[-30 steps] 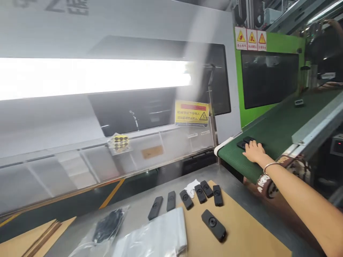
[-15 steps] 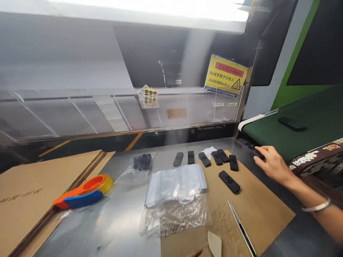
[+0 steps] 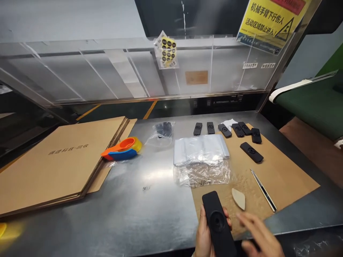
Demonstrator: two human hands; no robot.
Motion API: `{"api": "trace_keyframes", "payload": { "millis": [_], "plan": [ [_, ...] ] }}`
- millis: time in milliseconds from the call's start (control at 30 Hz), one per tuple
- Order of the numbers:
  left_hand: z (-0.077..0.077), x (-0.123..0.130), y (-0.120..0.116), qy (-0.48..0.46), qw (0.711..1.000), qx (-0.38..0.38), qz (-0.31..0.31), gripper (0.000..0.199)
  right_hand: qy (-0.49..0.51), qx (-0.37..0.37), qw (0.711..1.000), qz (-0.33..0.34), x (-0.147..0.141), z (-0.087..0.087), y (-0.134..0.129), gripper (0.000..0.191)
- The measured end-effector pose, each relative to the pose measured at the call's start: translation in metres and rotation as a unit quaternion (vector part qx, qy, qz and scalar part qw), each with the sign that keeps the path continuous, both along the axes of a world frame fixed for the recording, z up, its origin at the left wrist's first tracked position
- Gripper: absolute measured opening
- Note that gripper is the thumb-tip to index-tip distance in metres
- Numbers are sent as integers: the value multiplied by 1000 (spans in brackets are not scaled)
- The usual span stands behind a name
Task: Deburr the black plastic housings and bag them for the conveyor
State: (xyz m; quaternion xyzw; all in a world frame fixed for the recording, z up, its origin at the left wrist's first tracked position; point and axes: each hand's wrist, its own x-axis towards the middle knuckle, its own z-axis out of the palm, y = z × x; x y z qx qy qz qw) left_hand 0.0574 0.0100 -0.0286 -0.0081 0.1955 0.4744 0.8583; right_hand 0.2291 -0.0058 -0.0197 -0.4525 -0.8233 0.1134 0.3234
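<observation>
A long black plastic casing with a round recess (image 3: 215,221) is tilted up in my left hand (image 3: 204,235), thumb on one side and fingertips on the other. To its right is my right hand (image 3: 261,235), slightly blurred, fingers stretched out and apart from the casing, with nothing in them. Just beyond that hand, a beige wedge-shaped piece (image 3: 238,198) lies on the brown cardboard sheet (image 3: 289,178). A slim utility knife (image 3: 263,190) rests farther right. Another black casing (image 3: 251,152) lies behind the knife, and several more casings (image 3: 238,130) are spread along the back.
Clear plastic bags (image 3: 202,157) are stacked mid-table. Leftward are an orange and blue tape dispenser (image 3: 120,151), a bagged dark item (image 3: 164,130) and flattened cardboard (image 3: 66,157). A transparent panel (image 3: 102,75) spans the back; a green conveyor belt (image 3: 316,103) stands at the right.
My right hand has come back from the conveyor's edge, where it held a black casing, and is now open. My left hand now holds a casing up front. The view has turned downward and left.
</observation>
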Motion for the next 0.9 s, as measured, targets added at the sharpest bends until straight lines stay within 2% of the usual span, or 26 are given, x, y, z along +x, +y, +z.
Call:
{"api": "trace_keyframes", "payload": {
  "millis": [67, 133, 300, 367, 433, 533, 600, 700, 800, 900],
  "plan": [
    [-4, -8, -5, 25, 1000, -7, -7, 68, -3, -32, 995, -92, 5, -1, 12, 38],
    [-3, -13, -10, 35, 999, -9, -12, 69, -37, -33, 987, -151, 8, -11, 28, 36],
    [5, -21, -17, 71, 997, 19, -13, 72, -133, -16, 981, -140, 3, -58, 54, 41],
    [3, -22, -20, 82, 996, 33, -14, 73, -128, -27, 983, -130, 1, -65, 56, 39],
    [-1, -24, -23, 91, 995, 46, -14, 72, -113, -33, 985, -123, 0, -58, 53, 37],
    [-8, -25, -28, 107, 993, 49, 2, 66, -66, -52, 992, -94, -3, -23, 38, 36],
    [-9, -24, -31, 124, 991, 43, 0, 66, -4, -68, 997, -34, -11, 6, 24, 42],
    [-7, -22, -36, 154, 987, 43, -17, 68, 8, -48, 993, 112, -26, 37, 8, 52],
    [-6, -22, -44, 186, 980, 58, -43, 64, -38, -40, 977, 205, -34, 46, 2, 55],
    [-8, -25, -53, 197, 973, 53, -106, 72, -64, -63, 966, 243, -32, 43, 1, 57]
  ]
}}
